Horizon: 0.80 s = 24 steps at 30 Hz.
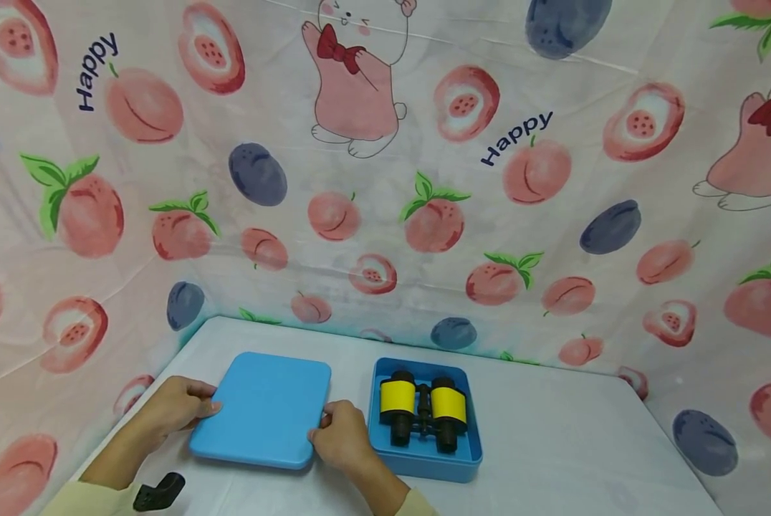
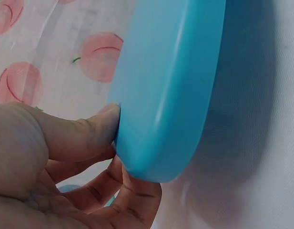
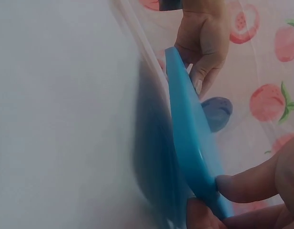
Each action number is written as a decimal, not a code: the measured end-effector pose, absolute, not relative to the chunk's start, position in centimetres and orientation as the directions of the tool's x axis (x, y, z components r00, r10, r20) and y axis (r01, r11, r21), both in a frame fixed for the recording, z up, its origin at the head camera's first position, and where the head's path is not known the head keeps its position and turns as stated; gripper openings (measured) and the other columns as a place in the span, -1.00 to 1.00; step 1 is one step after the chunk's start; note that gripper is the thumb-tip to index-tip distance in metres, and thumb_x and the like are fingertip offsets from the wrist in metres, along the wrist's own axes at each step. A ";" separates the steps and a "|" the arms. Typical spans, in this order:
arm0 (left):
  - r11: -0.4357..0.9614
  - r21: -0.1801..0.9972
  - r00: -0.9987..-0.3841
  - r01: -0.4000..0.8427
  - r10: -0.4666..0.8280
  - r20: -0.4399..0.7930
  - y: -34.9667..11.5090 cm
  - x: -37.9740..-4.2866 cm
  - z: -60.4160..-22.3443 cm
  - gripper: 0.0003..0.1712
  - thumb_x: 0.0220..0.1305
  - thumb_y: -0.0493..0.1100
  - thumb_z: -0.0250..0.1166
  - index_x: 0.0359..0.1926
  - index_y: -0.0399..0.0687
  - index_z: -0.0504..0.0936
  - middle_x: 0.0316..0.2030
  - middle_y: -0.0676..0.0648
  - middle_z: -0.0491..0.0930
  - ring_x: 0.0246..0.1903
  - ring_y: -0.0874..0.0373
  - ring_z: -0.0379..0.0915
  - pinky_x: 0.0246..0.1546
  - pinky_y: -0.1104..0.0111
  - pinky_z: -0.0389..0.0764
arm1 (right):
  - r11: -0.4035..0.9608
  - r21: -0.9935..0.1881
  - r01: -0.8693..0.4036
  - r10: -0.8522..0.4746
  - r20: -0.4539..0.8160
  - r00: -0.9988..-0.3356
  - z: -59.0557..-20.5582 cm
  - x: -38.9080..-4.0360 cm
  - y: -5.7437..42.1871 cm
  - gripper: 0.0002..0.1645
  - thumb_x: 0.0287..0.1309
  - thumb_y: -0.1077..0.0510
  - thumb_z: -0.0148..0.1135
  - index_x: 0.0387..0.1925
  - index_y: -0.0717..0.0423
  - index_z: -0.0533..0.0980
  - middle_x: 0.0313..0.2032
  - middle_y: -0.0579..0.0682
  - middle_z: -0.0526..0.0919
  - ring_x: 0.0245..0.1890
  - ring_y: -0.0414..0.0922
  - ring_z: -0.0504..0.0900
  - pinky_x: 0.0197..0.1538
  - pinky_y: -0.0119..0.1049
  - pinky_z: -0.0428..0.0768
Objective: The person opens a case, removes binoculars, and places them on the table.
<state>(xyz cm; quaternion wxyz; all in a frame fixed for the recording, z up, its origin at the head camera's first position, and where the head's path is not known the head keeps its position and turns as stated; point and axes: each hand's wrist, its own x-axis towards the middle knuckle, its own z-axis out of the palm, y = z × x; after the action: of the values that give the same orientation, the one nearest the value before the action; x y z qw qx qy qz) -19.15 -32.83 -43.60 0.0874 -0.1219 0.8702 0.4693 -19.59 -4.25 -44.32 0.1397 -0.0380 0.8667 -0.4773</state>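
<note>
Between both hands is a flat blue lid (image 1: 266, 412) with rounded corners, its smooth face up. My left hand (image 1: 175, 408) pinches its left edge, the thumb (image 2: 96, 129) on the face and the fingers curled under the rim. The right hand (image 1: 345, 438) grips the opposite edge in the same way, thumb and fingertips on either side of the rim (image 3: 197, 179). A shadow shows under the lid on the white table. Just right of that hand stands an open blue box (image 1: 427, 467). Inside lie black binoculars with yellow barrels (image 1: 398, 396).
The white table (image 1: 553, 444) carries the box and extends to the right of it. Behind and at both sides hangs a curtain (image 1: 372, 193) printed with peaches and plums. A black curved piece (image 1: 160, 492) sits by the left sleeve.
</note>
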 end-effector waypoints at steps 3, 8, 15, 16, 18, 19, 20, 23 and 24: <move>0.536 0.789 -0.953 -0.299 -0.133 -0.271 -32.8 -19.2 -43.7 -0.41 0.36 -0.26 0.37 0.27 -0.60 0.48 0.02 -0.40 0.63 -0.10 0.03 0.58 -0.13 0.20 0.76 | 0.544 -0.836 0.073 -0.198 -0.212 -0.957 -44.5 -19.6 -4.4 -0.54 0.24 0.34 0.42 0.15 0.40 0.56 -0.35 0.00 0.52 -0.32 -0.14 0.52 -0.27 -0.38 0.66; 0.542 0.785 -0.954 -0.298 -0.132 -0.271 -32.8 -19.3 -43.8 -0.40 0.36 -0.25 0.38 0.26 -0.61 0.48 0.04 -0.42 0.62 -0.10 0.02 0.58 -0.13 0.18 0.76 | 0.547 -0.835 0.068 -0.195 -0.206 -0.959 -44.6 -19.7 -4.4 -0.49 0.24 0.34 0.42 0.20 0.42 0.54 -0.33 -0.01 0.53 -0.29 -0.14 0.52 -0.22 -0.35 0.71; 0.560 0.773 -0.953 -0.298 -0.132 -0.272 -33.0 -19.5 -44.1 -0.43 0.37 -0.25 0.37 0.25 -0.60 0.50 0.13 -0.51 0.57 -0.05 -0.05 0.61 -0.08 0.13 0.77 | 0.544 -0.838 0.050 -0.208 -0.193 -0.959 -44.5 -19.8 -4.5 -0.52 0.24 0.36 0.40 0.17 0.43 0.55 -0.34 0.00 0.53 -0.28 -0.13 0.52 -0.21 -0.31 0.69; 0.564 0.770 -0.954 -0.297 -0.132 -0.270 -33.0 -19.6 -44.2 -0.43 0.37 -0.24 0.37 0.24 -0.60 0.51 0.16 -0.53 0.55 -0.04 -0.07 0.62 -0.07 0.12 0.77 | 0.548 -0.835 0.047 -0.210 -0.191 -0.959 -44.5 -19.8 -4.5 -0.53 0.24 0.36 0.40 0.17 0.43 0.56 -0.34 -0.01 0.53 -0.27 -0.13 0.52 -0.21 -0.31 0.69; 0.570 0.767 -0.954 -0.294 -0.135 -0.266 -32.9 -19.6 -44.3 -0.45 0.37 -0.25 0.36 0.24 -0.60 0.51 0.19 -0.55 0.53 -0.05 -0.06 0.63 -0.08 0.13 0.77 | 0.555 -0.831 0.040 -0.211 -0.187 -0.959 -44.5 -19.9 -4.4 -0.53 0.23 0.36 0.41 0.16 0.42 0.56 -0.34 -0.01 0.53 -0.27 -0.13 0.52 -0.20 -0.31 0.69; 0.573 0.766 -0.956 -0.291 -0.136 -0.262 -32.9 -19.6 -44.3 -0.45 0.37 -0.26 0.36 0.23 -0.60 0.51 0.18 -0.56 0.53 -0.06 -0.05 0.63 -0.10 0.14 0.77 | 0.558 -0.829 0.038 -0.211 -0.186 -0.960 -44.5 -19.9 -4.4 -0.53 0.23 0.35 0.42 0.15 0.41 0.57 -0.34 -0.01 0.53 -0.27 -0.13 0.52 -0.19 -0.31 0.70; 0.574 0.767 -0.957 -0.287 -0.136 -0.257 -32.9 -19.6 -44.4 -0.45 0.36 -0.26 0.36 0.23 -0.60 0.51 0.17 -0.56 0.54 -0.08 -0.04 0.63 -0.12 0.15 0.77 | 0.562 -0.826 0.034 -0.210 -0.183 -0.960 -44.5 -19.9 -4.4 -0.53 0.23 0.35 0.43 0.15 0.41 0.57 -0.34 -0.01 0.53 -0.27 -0.13 0.52 -0.19 -0.31 0.70; 0.581 0.765 -0.960 -0.277 -0.136 -0.244 -32.7 -19.7 -44.4 -0.46 0.36 -0.28 0.35 0.22 -0.61 0.52 0.16 -0.56 0.54 -0.11 0.00 0.62 -0.16 0.18 0.75 | 0.567 -0.823 0.030 -0.208 -0.178 -0.962 -44.6 -19.9 -4.4 -0.55 0.22 0.34 0.43 0.12 0.40 0.58 -0.36 -0.01 0.52 -0.29 -0.14 0.52 -0.23 -0.34 0.68; 0.583 0.764 -0.960 -0.277 -0.138 -0.242 -32.6 -19.7 -44.5 -0.46 0.36 -0.28 0.35 0.21 -0.61 0.52 0.16 -0.56 0.54 -0.11 0.00 0.62 -0.16 0.19 0.75 | 0.564 -0.825 0.031 -0.206 -0.177 -0.962 -44.7 -19.9 -4.3 -0.56 0.22 0.34 0.43 0.12 0.40 0.58 -0.36 -0.01 0.52 -0.29 -0.14 0.52 -0.24 -0.35 0.67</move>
<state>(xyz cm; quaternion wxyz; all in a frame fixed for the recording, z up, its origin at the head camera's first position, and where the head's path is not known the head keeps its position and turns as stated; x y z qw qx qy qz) -19.72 -32.62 -44.46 0.0785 -0.1169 0.8861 0.4416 -19.89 -4.34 -44.65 0.1276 -0.0502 0.8750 -0.4642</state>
